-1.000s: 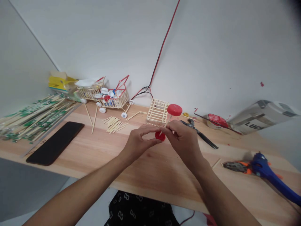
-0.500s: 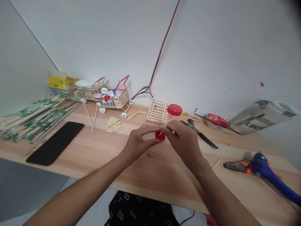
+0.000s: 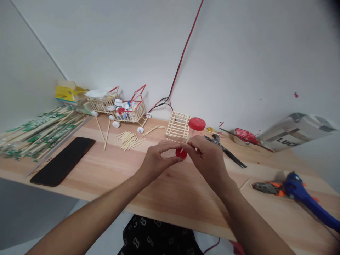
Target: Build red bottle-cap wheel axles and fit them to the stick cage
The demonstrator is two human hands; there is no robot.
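Both hands meet above the middle of the wooden table (image 3: pixel 106 170). My left hand (image 3: pixel 156 159) pinches a small red bottle cap (image 3: pixel 181 153) between thumb and fingers. My right hand (image 3: pixel 208 159) grips a thin wooden stick (image 3: pixel 189 137) that runs from that cap up to a second red cap (image 3: pixel 197 123) at its far end. Just behind the hands stands a small cage of wooden sticks (image 3: pixel 177 125).
A black phone (image 3: pixel 62 161) lies at the left, beside packs of chopsticks (image 3: pixel 34 131). A stick-built cart with bottle caps (image 3: pixel 124 108) and loose sticks (image 3: pixel 129 140) sit at the back. Pliers (image 3: pixel 225 150), a blue glue gun (image 3: pixel 305 198) and a silver box (image 3: pixel 294 131) are at the right.
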